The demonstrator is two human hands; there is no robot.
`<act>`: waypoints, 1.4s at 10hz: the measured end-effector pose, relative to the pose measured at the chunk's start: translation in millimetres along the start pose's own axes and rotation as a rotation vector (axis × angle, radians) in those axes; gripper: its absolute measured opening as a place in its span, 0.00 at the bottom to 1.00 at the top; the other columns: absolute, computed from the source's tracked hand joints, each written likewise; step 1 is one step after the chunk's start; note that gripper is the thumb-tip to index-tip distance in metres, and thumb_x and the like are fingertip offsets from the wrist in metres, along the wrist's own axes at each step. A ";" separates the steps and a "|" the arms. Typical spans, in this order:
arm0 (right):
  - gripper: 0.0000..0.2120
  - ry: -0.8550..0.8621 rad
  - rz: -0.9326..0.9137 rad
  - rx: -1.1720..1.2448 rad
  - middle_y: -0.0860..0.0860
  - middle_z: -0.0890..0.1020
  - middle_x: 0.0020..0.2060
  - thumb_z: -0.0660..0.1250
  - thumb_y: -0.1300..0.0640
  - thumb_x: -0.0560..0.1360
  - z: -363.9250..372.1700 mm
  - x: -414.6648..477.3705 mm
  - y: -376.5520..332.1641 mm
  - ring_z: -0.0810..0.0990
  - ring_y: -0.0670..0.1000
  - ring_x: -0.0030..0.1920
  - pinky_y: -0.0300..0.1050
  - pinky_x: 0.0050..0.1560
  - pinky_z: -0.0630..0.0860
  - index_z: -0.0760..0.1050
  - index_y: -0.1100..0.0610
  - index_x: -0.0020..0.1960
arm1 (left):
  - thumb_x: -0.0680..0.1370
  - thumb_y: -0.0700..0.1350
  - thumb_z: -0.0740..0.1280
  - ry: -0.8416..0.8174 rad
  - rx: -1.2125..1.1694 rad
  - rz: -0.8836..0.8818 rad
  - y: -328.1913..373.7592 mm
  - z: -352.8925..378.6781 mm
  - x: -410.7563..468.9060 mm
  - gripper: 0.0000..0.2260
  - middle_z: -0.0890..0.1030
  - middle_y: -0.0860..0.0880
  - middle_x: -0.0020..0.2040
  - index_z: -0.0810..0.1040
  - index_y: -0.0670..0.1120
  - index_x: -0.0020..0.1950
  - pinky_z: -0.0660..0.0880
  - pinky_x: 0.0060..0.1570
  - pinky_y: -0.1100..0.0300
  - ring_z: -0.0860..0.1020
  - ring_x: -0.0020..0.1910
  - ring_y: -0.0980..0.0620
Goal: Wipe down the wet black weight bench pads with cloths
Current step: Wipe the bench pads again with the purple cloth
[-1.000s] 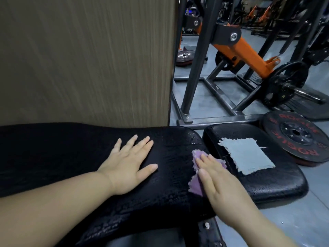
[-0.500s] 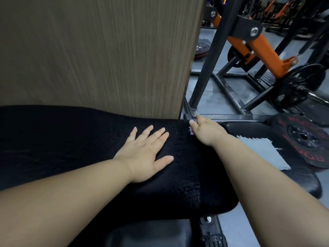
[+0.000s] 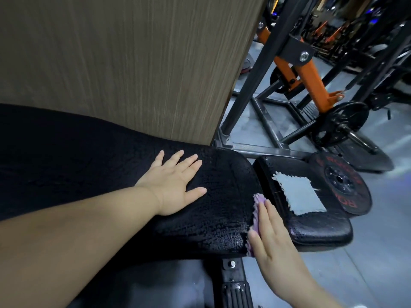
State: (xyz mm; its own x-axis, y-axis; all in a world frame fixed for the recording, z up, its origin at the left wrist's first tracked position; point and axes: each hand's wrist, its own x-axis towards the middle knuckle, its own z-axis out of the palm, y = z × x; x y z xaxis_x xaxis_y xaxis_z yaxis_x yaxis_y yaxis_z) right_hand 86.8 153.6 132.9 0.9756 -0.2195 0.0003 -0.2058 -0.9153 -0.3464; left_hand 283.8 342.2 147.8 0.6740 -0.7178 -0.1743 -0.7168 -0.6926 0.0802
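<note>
Resting flat on the long black pad [image 3: 89, 163], your left hand [image 3: 175, 185] has its fingers spread; at the pad's wet right end your right hand [image 3: 271, 238] presses a purple cloth [image 3: 258, 210] against the edge, fingers straight and together; further right a grey cloth [image 3: 298, 194] lies flat on the smaller seat pad [image 3: 311, 227].

A brown wood-grain wall panel [image 3: 133, 63] fills the upper left, and its edge ends beside a black steel rack [image 3: 252, 81]. The rack's upright and base rails stand on a grey floor [image 3: 378, 252] that carries pale glare. An orange arm [image 3: 310, 78] is fixed to the rack by a black bracket; near its lower end a black plate [image 3: 340, 124] sits on a bar, a red-lettered plate [image 3: 342, 185] lies on the floor in front of it, and more dark and orange machines [image 3: 367, 30] crowd the dim far right.
</note>
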 end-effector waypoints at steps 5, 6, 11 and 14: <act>0.20 -0.086 0.115 -0.061 0.57 0.68 0.68 0.52 0.48 0.82 -16.0 170.6 6.5 0.65 0.57 0.69 0.48 0.66 0.60 0.64 0.59 0.67 | 0.78 0.68 0.41 0.013 -0.027 0.016 -2.0 0.4 0.6 0.34 0.39 0.57 0.79 0.39 0.53 0.79 0.37 0.75 0.41 0.35 0.78 0.51; 0.12 -0.126 0.175 -0.017 0.58 0.74 0.59 0.51 0.47 0.81 -14.5 207.4 9.9 0.71 0.59 0.61 0.50 0.56 0.65 0.65 0.55 0.53 | 0.77 0.68 0.41 0.016 -0.024 0.017 -2.5 1.4 1.4 0.34 0.39 0.57 0.79 0.39 0.54 0.79 0.37 0.75 0.42 0.35 0.78 0.51; 0.31 0.092 0.119 -0.041 0.54 0.60 0.74 0.52 0.48 0.81 -3.9 77.3 1.8 0.62 0.54 0.71 0.43 0.70 0.58 0.45 0.58 0.79 | 0.78 0.68 0.42 -0.001 -0.014 0.013 -2.2 -0.6 0.7 0.34 0.39 0.57 0.79 0.39 0.54 0.79 0.38 0.75 0.42 0.36 0.78 0.51; 0.37 -0.106 0.085 -0.071 0.44 0.28 0.72 0.32 0.29 0.71 -2.5 -13.1 -4.1 0.29 0.38 0.72 0.26 0.66 0.31 0.26 0.50 0.70 | 0.79 0.68 0.42 0.009 -0.038 0.024 -2.2 -4.3 -2.3 0.33 0.39 0.56 0.79 0.40 0.53 0.80 0.37 0.75 0.42 0.37 0.78 0.50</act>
State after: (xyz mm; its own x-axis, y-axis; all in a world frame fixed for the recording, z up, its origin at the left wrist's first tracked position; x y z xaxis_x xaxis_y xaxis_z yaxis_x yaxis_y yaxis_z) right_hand 74.7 159.4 136.7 0.9562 -0.2638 -0.1265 -0.2893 -0.9172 -0.2741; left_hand 284.6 345.1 152.2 0.6586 -0.7346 -0.1631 -0.7255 -0.6774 0.1214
